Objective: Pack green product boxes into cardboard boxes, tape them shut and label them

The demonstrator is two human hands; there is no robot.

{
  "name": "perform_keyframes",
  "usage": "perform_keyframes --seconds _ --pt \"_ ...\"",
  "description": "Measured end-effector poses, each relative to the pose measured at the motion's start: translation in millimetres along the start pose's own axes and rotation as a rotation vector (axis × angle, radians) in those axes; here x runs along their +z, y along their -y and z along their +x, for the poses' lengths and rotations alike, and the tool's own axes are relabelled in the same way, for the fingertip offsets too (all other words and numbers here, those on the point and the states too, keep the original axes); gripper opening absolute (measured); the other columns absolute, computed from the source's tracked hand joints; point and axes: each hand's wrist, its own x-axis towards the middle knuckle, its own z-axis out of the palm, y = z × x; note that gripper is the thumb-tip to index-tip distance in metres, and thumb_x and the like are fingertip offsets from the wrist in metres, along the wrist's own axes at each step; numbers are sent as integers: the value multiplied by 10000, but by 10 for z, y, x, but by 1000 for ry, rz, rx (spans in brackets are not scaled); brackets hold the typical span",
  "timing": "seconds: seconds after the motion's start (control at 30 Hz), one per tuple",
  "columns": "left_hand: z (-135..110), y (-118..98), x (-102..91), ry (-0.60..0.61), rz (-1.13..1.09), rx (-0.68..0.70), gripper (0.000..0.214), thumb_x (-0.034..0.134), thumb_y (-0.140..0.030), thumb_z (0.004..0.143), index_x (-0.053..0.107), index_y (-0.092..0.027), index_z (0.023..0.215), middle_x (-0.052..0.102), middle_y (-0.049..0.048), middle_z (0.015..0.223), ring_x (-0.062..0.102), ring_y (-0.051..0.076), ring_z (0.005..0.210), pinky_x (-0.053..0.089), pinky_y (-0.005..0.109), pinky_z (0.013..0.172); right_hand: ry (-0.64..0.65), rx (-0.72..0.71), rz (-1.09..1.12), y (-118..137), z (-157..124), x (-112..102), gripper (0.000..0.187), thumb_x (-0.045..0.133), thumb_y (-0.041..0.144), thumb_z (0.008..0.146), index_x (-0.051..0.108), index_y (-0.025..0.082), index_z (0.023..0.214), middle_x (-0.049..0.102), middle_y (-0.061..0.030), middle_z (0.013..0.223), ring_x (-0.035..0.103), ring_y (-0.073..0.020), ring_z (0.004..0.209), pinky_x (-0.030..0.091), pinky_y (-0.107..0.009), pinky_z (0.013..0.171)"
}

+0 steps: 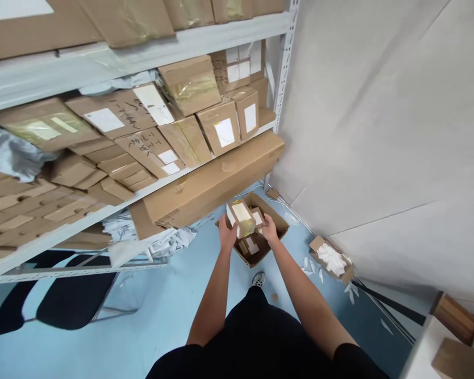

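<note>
My left hand (228,232) is closed round the left side of a small cardboard box (245,227) with a white label and yellowish tape. My right hand (269,229) grips a smaller cardboard box (257,216) with a white label, right beside the first one. Both boxes are over an open carton (274,210) on the floor. Inside that carton lie more small labelled boxes (253,245), partly hidden by what I hold.
Metal shelving (221,31) full of cardboard boxes rises on the left. A long carton (217,179) lies under its middle shelf. To the right, a small carton (319,247) of white scraps stands by the wall (387,131). A black folding chair (77,295) is at lower left.
</note>
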Motion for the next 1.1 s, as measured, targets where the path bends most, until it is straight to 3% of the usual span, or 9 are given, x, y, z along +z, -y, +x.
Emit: perform_keyframes --seconds 0.1,0.23,0.4,0.57,0.67,0.77,0.93,1.1 --pt "112 -20 -187 -85 15 -50 635 651 -293 918 448 -227 1517 494 122 1564 497 274 1422 408 429 1177 -35 37 -4 6 -1 28 553 687 311 688 636 207 1229 702 -124 1219 652 -283 1147 520 -471 1019" --pt "66 -155 -70 -39 -32 -38 444 594 -234 939 587 -218 1383 648 112 1396 627 244 1269 473 412 1115 58 14 80 111 -169 -147 497 691 375 717 642 200 1180 751 -101 1051 697 -265 980 551 -449 923" --pt "-187 -500 519 143 -73 84 383 589 -215 920 656 -194 1296 689 121 1322 685 229 1154 498 402 1083 48 -78 144 338 -426 -575 436 698 379 747 655 228 1154 763 -75 1050 701 -227 979 538 -407 939" --pt "-672 -998 1355 348 -143 253 378 591 -230 909 676 -183 1273 707 130 1282 687 239 1140 511 409 1066 -167 -167 119 449 -771 -1485 412 675 362 759 676 228 1148 752 -81 1090 692 -214 950 548 -390 913" --pt "-1180 -1293 1884 494 -163 335 372 596 -230 906 676 -190 1267 710 122 1280 689 234 1135 517 399 1059 -367 -192 85 435 -1147 -2189 425 658 344 748 685 237 1158 735 -82 1180 684 -214 933 560 -381 865" --pt "-1850 -1527 2390 667 -153 403 370 617 -241 899 669 -180 1261 711 132 1273 699 230 1109 541 394 1019 -561 -196 95 393 -1653 -2901 445 642 333 736 690 251 1171 717 -76 1235 679 -226 965 566 -366 831" --pt "-3181 -1792 3142 972 -115 543 350 624 -263 907 672 -186 1245 718 133 1253 706 226 1088 554 405 996 -866 -205 183 273 -2673 -3986 475 632 310 726 686 265 1196 694 -75 1293 674 -256 1057 570 -365 829" --pt "-4661 -1894 3660 1274 -78 649 408 670 -319 907 660 -193 1295 692 140 1313 681 248 1165 553 404 1008 -1183 -238 231 46 -3818 -4817 494 644 323 753 658 261 1243 676 -81 1332 665 -259 1108 558 -377 874"
